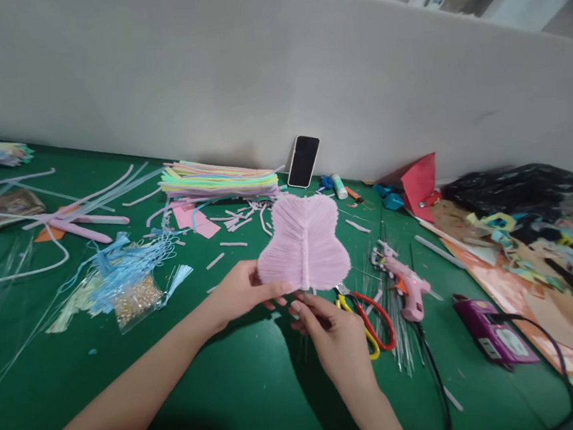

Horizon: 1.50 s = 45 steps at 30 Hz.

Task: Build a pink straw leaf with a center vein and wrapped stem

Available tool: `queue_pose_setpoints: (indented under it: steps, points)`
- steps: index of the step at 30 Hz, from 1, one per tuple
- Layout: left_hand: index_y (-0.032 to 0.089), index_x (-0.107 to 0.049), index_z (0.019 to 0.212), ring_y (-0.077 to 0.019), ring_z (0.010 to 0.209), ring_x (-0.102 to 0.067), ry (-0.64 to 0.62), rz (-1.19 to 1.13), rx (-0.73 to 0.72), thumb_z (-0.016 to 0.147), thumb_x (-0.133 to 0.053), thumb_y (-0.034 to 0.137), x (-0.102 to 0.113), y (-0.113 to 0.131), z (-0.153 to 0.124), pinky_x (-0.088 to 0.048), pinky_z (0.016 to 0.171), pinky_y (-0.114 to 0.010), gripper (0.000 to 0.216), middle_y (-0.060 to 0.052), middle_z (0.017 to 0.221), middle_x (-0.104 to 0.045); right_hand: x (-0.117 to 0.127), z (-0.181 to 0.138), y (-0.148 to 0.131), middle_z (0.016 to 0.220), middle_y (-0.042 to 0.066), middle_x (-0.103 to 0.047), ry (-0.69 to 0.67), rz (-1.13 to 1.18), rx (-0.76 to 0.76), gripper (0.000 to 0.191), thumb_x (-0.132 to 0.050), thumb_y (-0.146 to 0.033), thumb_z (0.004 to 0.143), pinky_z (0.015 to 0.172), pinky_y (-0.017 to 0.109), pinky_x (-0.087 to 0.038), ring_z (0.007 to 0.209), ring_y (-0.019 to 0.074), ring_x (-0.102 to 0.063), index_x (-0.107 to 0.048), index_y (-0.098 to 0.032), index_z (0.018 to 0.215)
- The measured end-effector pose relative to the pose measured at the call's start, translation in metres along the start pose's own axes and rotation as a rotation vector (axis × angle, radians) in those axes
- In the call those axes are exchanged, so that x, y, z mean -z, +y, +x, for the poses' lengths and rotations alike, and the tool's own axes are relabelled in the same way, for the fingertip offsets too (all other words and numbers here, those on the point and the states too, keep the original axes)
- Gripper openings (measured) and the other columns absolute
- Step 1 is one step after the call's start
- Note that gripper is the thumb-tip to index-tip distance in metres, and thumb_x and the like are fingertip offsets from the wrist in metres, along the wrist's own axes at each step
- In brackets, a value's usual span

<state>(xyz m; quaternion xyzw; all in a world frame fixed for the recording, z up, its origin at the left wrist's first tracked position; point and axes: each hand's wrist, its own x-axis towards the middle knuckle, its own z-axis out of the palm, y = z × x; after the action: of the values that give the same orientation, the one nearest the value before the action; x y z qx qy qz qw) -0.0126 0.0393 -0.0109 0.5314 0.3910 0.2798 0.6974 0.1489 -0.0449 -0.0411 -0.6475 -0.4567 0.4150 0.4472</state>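
Your left hand [240,289] reaches in from the lower left, forearm stretched across the green table [181,385], fingers curled around the left edge of the pink fuzzy wing shape [303,243]. Your right hand [329,325] rises from the bottom centre, wrist bent, fingertips pinching the shape's lower middle. The shape is held upright at the frame's centre, above the table. Yellow and red scissors [371,321] lie just right of your right hand.

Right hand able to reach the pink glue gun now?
Probably yes: glue gun lies uncovered just right of the right hand, only scissors between. But that hand is pinching the pink fan.
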Motion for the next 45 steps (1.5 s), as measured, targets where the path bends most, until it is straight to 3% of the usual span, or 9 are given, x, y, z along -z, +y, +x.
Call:
queue_pose_setpoints:
  steps: [7,13,21,24,28,33,37,41,45]
  points:
    - [0.014,-0.065,0.07,-0.0112,0.056,-0.057,0.087,-0.007,-0.03,0.067,-0.077,0.029,-0.006,0.001,-0.004,-0.049,0.06,-0.023,0.019,0.001,0.06,-0.063,0.004,0.004,-0.009,0.083,0.006,-0.076,-0.07,0.306,-0.088,0.033,-0.075,-0.046,0.073,0.065,0.032,-0.059,0.073,0.0205,-0.071,-0.074,-0.019,0.091]
    - [0.015,-0.065,0.072,-0.0111,0.057,-0.056,0.044,-0.026,-0.058,0.07,-0.075,0.031,-0.006,0.0,-0.004,-0.048,0.059,-0.024,0.02,0.001,0.063,-0.063,0.004,0.011,-0.01,0.073,0.004,-0.072,-0.057,0.602,-0.179,0.025,-0.079,-0.04,0.07,0.059,0.023,-0.055,0.066,0.0134,-0.065,-0.074,-0.016,0.076]
    - [0.015,-0.066,0.081,-0.0125,0.063,-0.056,0.02,-0.085,-0.076,0.069,-0.079,0.033,-0.008,-0.005,-0.003,-0.048,0.061,-0.025,0.026,-0.001,0.072,-0.066,0.0,0.01,-0.007,0.069,0.004,-0.071,-0.108,0.546,-0.139,0.024,-0.079,-0.038,0.072,0.062,0.026,-0.054,0.062,0.0133,-0.064,-0.074,-0.015,0.076]
    - [0.014,-0.067,0.078,-0.0126,0.062,-0.056,0.018,-0.081,-0.057,0.066,-0.081,0.032,-0.007,-0.005,-0.001,-0.047,0.06,-0.025,0.026,-0.001,0.068,-0.064,0.007,0.014,-0.005,0.081,0.007,-0.074,-0.173,0.465,-0.144,0.032,-0.075,-0.042,0.075,0.07,0.033,-0.056,0.073,0.0189,-0.068,-0.074,-0.014,0.09]
    - [0.012,-0.067,0.081,-0.0127,0.06,-0.055,-0.058,-0.075,-0.033,0.065,-0.08,0.031,-0.004,-0.007,0.001,-0.047,0.058,-0.025,0.028,-0.001,0.065,-0.063,0.021,0.03,-0.015,0.104,0.007,-0.074,-0.118,0.416,-0.039,0.042,-0.076,-0.042,0.074,0.083,0.034,-0.053,0.096,0.0228,-0.067,-0.07,-0.02,0.108]
    - [0.013,-0.068,0.096,-0.0133,0.064,-0.057,-0.091,-0.08,-0.009,0.063,-0.082,0.027,-0.004,-0.015,-0.001,-0.048,0.06,-0.025,0.039,-0.002,0.073,-0.066,0.024,0.055,-0.034,0.089,0.007,-0.076,-0.158,0.475,-0.099,0.035,-0.083,-0.038,0.065,0.074,0.034,-0.053,0.08,0.0233,-0.07,-0.073,-0.018,0.091]
    - [0.018,-0.067,0.109,-0.0157,0.079,-0.064,0.021,-0.135,-0.039,0.065,-0.083,0.029,-0.006,-0.016,-0.002,-0.052,0.072,-0.027,0.048,-0.003,0.09,-0.072,0.015,0.064,-0.037,0.085,0.006,-0.077,-0.133,0.53,-0.094,0.033,-0.085,-0.034,0.061,0.074,0.034,-0.053,0.075,0.022,-0.07,-0.073,-0.017,0.088]
    - [0.017,-0.069,0.109,-0.0221,0.1,-0.066,0.07,-0.139,-0.045,0.067,-0.082,0.033,-0.005,-0.013,0.0,-0.051,0.089,-0.032,0.046,-0.005,0.101,-0.075,0.01,0.068,-0.032,0.087,0.008,-0.077,-0.134,0.554,-0.106,0.035,-0.085,-0.034,0.06,0.073,0.035,-0.053,0.075,0.0232,-0.07,-0.074,-0.016,0.087]
    - [0.012,-0.072,0.102,-0.0256,0.094,-0.069,0.09,-0.082,0.011,0.063,-0.084,0.033,-0.002,-0.011,0.002,-0.052,0.088,-0.037,0.046,-0.009,0.1,-0.076,0.013,0.072,-0.031,0.082,0.007,-0.076,-0.099,0.589,-0.11,0.034,-0.085,-0.036,0.061,0.073,0.035,-0.052,0.072,0.0221,-0.069,-0.073,-0.015,0.085]
